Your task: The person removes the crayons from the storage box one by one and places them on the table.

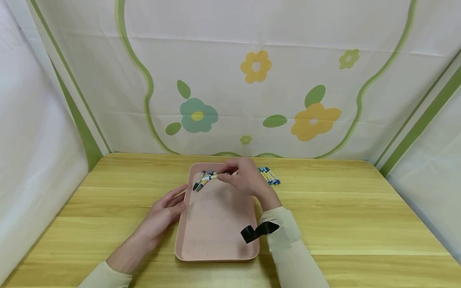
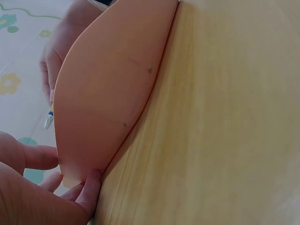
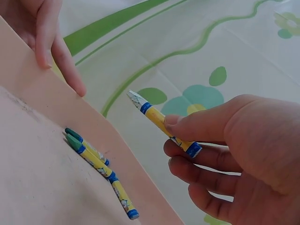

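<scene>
My right hand (image 1: 243, 176) pinches a white-tipped crayon (image 3: 159, 119) with a yellow and blue wrapper between thumb and fingers, above the far part of the pink tray (image 1: 216, 232). Below it in the tray lie a green crayon (image 3: 93, 159), a darker green crayon (image 3: 70, 132) beside it, and another crayon (image 3: 124, 199) whose tip is hard to make out. My left hand (image 1: 163, 214) is at the tray's left side, its extended fingers (image 2: 89, 192) touching the outer wall and rim. Part of the tray's far right corner is hidden behind my right hand.
A row of several crayons (image 1: 269, 176) with blue ends lies on the wooden table (image 1: 342, 216), just right of the tray. Behind the table hangs a white cloth (image 1: 223, 80) with printed flowers. A black strap device (image 1: 259, 231) sits on my right wrist.
</scene>
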Tool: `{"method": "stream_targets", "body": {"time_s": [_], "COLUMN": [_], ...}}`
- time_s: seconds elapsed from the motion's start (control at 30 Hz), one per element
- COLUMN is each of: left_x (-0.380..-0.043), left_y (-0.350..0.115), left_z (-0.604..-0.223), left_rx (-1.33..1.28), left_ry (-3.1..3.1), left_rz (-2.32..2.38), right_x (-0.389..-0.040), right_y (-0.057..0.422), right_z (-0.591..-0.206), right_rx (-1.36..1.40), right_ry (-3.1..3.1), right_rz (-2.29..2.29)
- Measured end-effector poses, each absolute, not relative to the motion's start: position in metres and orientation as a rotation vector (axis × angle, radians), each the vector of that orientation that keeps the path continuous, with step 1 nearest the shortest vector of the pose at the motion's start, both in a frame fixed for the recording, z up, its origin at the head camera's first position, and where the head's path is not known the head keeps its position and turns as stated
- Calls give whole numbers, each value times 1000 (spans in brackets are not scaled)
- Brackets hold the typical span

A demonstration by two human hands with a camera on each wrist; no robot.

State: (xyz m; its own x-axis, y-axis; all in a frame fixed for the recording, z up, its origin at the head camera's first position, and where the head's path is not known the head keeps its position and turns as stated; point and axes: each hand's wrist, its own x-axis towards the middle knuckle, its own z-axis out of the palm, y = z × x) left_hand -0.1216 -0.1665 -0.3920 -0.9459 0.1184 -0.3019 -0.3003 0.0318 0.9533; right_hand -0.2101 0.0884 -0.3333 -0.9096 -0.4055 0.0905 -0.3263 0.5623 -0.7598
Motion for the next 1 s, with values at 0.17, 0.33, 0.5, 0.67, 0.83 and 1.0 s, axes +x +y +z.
{"method": "stream_targets", "body": {"time_s": [0.17,0.33,0.5,0.67,0.83,1.0], "left_x": [-122,-121,-121,-121,-121,-121], "left_y": [-167,-167,-168,-168,-168,-168], "left_z": [-392,-392,-392,-392,-392,-392], "left_rx": [-183,-185,-180,-187,-187,-184], "left_ry": [2010,2016,2021,2027,2029,2025], "left_rz": [1985,1980,1974,1971,1966,1963], "right_x": [-212,-215,-218,-224,-227,-229], "right_y": [98,110,125,143,156,171], "right_z": [-336,-339,-343,-350,-356,-359], "right_rx": [-586,-487,-391,-326,-283,-219], "right_ry": [2723,2731,2736,2743,2786,2824], "right_rz": [-1286,-1318,-1357,-1427,-1468,-1471]}}
